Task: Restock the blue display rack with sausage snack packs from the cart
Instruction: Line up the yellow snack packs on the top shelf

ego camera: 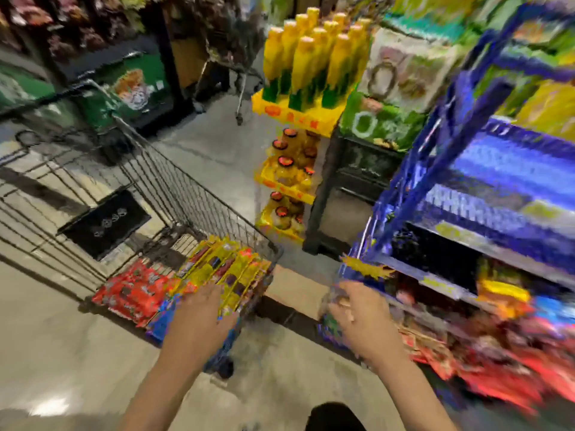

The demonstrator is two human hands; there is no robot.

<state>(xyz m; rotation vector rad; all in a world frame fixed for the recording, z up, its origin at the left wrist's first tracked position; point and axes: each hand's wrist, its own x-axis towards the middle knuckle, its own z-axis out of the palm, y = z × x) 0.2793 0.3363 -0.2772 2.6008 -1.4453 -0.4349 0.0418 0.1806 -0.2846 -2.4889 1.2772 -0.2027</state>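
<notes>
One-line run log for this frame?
left hand: on yellow packs in cart | right hand: at blue rack edge, grip unclear | frame blurred

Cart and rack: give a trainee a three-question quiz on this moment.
1. True or false: the left hand rests on the yellow packs in the cart.
2. The right hand is nearest to: A) the bottles B) the blue rack C) the black mat
3. What colour are the packs left of the yellow ones?

Key: 1 true; 2 B; 3 red.
</notes>
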